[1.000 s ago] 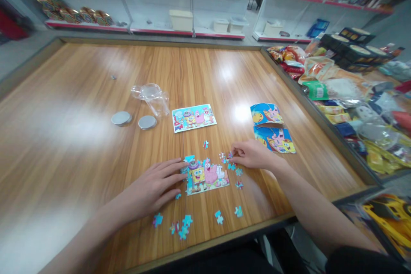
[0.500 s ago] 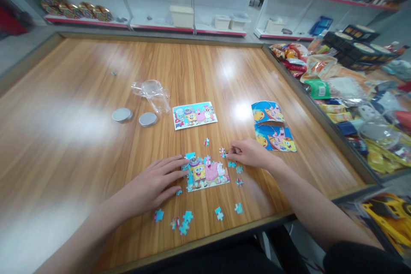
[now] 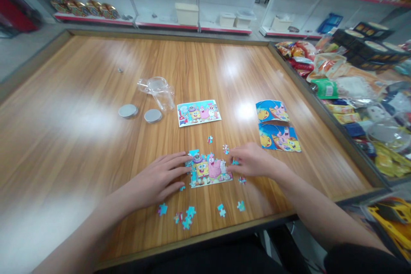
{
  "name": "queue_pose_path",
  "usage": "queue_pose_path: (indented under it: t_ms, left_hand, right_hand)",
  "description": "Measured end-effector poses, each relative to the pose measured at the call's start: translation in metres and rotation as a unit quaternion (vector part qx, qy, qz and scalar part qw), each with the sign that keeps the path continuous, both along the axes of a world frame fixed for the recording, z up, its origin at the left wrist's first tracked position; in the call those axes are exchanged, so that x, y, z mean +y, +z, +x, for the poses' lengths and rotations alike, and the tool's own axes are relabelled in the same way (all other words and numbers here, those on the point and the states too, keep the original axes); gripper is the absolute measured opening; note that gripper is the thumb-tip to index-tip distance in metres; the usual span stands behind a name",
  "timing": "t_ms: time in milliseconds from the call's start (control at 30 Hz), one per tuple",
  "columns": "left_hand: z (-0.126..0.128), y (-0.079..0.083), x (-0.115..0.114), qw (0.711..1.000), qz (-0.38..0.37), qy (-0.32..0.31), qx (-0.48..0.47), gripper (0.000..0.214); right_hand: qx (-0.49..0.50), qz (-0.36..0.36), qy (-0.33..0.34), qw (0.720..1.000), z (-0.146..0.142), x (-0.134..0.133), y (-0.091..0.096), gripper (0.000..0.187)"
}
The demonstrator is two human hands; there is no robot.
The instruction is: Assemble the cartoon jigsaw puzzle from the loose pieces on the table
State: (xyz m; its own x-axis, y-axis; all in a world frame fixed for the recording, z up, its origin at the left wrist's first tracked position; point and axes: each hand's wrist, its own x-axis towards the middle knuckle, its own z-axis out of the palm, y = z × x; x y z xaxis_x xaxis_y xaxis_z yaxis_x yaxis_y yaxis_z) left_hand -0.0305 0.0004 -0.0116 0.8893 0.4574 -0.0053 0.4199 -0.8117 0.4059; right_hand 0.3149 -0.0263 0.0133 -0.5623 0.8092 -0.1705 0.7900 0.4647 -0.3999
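A partly built cartoon jigsaw puzzle (image 3: 208, 170) lies near the front edge of the wooden table (image 3: 96, 107). My left hand (image 3: 160, 177) rests flat on the table with fingers spread, its fingertips touching the puzzle's left edge. My right hand (image 3: 252, 162) sits at the puzzle's right edge with fingers curled, pressing a small puzzle piece there. Loose pieces (image 3: 186, 216) are scattered in front of the puzzle, and two more (image 3: 210, 139) lie just behind it.
A printed reference picture (image 3: 199, 112) lies behind the puzzle. Two blue picture cards (image 3: 278, 130) are to the right. Two round metal lids (image 3: 139, 113) and clear plastic cups (image 3: 159, 90) sit to the left. Snack packets (image 3: 337, 85) crowd the neighbouring table; shelves stand behind.
My right hand moved from the loose pieces behind the puzzle down to the puzzle's right edge with a piece. My left hand stayed put.
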Motion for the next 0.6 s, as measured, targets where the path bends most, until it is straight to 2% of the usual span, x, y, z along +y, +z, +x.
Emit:
queue_pose_path:
  t_ms: [67, 133, 233, 433, 600]
  left_hand:
    - [0.001, 0.001, 0.000, 1.000, -0.001, -0.001, -0.003, 0.036]
    - [0.002, 0.001, 0.000, 1.000, 0.000, -0.001, 0.000, 0.035]
    - [0.002, 0.002, -0.002, 1.000, 0.002, 0.004, 0.003, 0.035]
    - [0.004, 0.006, -0.005, 0.999, 0.001, 0.034, -0.021, 0.032]
    - [0.007, 0.011, -0.006, 0.999, 0.000, 0.038, -0.029, 0.031]
  right_hand:
    - [0.002, -0.016, 0.071, 0.997, -0.018, -0.016, 0.008, 0.038]
    - [-0.033, -0.016, 0.179, 0.983, -0.035, -0.032, 0.012, 0.046]
    - [-0.066, -0.010, 0.231, 0.971, -0.052, -0.047, 0.012, 0.042]
    - [-0.059, -0.015, 0.222, 0.973, -0.051, -0.047, 0.007, 0.032]
    - [-0.038, 0.012, 0.216, 0.976, -0.049, -0.048, 0.005, 0.029]
